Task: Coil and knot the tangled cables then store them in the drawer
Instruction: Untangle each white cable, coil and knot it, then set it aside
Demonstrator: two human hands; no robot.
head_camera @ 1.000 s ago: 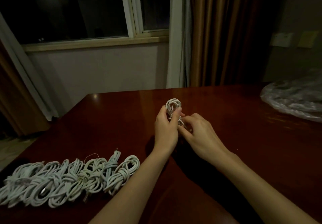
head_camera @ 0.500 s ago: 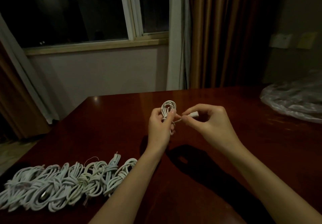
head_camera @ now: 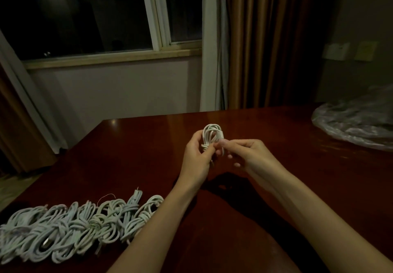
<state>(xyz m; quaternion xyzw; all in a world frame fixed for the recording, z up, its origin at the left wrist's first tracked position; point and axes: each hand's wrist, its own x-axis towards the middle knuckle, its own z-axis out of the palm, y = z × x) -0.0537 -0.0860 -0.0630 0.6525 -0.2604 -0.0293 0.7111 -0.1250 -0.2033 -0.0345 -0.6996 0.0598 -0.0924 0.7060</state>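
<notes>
— Item: white cable coil (head_camera: 210,136), held above the table (head_camera: 131,158), well beyond the row of knotted coils (head_camera: 80,224). Grip?

— I log left hand (head_camera: 196,158) gripping its waist; right hand (head_camera: 244,153) pinching the tail, which half a second ago stood out rightward. Knot cinching; drawer unseen.

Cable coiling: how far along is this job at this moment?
Done: a row of knotted cable bundles lies on the table. In hand: the left hand grips a coiled cable while the right hand pinches its loose end at the wrap. Left: finishing this knot and storing everything; no drawer is in view.
</notes>
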